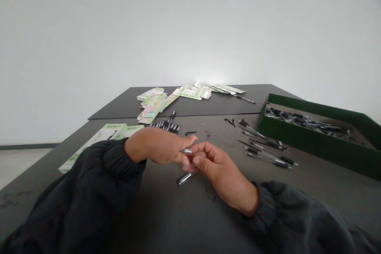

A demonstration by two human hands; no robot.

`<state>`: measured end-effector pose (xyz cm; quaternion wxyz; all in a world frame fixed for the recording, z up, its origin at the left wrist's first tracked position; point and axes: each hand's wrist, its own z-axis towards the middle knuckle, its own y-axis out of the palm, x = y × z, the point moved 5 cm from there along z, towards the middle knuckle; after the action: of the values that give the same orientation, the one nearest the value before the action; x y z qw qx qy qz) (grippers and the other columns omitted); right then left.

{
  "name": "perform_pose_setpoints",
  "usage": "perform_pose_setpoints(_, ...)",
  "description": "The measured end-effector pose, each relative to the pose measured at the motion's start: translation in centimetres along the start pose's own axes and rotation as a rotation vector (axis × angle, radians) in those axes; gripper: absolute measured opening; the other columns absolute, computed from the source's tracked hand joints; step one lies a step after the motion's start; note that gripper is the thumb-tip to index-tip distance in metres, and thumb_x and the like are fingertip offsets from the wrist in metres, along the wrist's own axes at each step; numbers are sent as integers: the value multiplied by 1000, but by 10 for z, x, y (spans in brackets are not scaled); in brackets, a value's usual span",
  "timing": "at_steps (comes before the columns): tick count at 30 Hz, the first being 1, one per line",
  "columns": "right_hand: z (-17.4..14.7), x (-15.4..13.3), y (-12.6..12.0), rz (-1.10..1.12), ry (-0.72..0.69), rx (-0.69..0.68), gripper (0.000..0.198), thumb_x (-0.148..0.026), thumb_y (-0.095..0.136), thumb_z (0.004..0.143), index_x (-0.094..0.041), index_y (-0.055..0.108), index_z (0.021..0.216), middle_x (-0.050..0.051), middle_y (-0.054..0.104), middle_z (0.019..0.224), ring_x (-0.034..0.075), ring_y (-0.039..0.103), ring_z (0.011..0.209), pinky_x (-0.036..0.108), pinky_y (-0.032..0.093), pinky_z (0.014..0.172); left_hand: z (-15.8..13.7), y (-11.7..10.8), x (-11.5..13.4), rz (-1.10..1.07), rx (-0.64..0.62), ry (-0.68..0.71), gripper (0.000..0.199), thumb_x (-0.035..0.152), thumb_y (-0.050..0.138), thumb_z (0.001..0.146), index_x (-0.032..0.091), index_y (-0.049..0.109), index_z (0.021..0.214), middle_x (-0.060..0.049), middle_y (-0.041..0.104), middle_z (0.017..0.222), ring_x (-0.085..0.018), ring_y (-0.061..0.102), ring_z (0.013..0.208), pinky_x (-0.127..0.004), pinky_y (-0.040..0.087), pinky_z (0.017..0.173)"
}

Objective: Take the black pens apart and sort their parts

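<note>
In the middle of the head view my two hands meet above the dark table. My left hand (160, 146) is closed around a pen (186, 151), whose silvery end pokes out toward my right fingers. Thumb and fingertips of my right hand (218, 170) are pinched together right beside that end; what they hold, if anything, is hidden. Below them shows the dark end of a second pen (184, 179); whether it lies on the table or is held, I cannot tell. Just beyond my left hand lies a row of black-capped pens (163, 124).
A green box (315, 137) full of pens stands at the right, with several loose pens (264, 149) beside it. Flattened cartons (190, 92) lie at the back. Green-and-white boxes (99, 139) are at the left. Small black bits (191, 132) dot the table (154, 214).
</note>
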<state>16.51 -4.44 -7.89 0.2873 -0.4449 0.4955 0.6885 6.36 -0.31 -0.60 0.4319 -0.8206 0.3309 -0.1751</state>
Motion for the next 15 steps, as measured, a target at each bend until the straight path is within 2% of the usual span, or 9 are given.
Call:
perform_pose_setpoints(5, -3, -13, -8, -405, -136, 123, 11, -28, 56, 85, -18, 54, 81, 0, 60, 68, 13, 56, 63, 26, 44, 61, 0, 0, 3, 15, -35, -12, 74, 42, 44, 92, 11, 7, 148, -21, 47, 135, -27, 52, 115, -30, 39, 88)
perform_pose_setpoints(8, -6, -20, -6, -584, -196, 157, 10, -23, 53, 86, -19, 53, 77, -1, 58, 67, 13, 53, 62, 25, 41, 60, 0, 0, 5, 19, -37, 3, 73, 42, 44, 92, 11, 8, 148, -21, 47, 135, -27, 52, 115, -30, 39, 88)
perform_pose_setpoints(15, -11, -23, -3, -766, -234, 201, 7, -20, 53, 85, -20, 54, 78, -1, 57, 70, 13, 51, 65, 25, 39, 60, -1, 1, 5, -3, -9, 34, 72, 38, 48, 92, 8, 13, 147, -23, 52, 129, -28, 56, 109, -31, 42, 85)
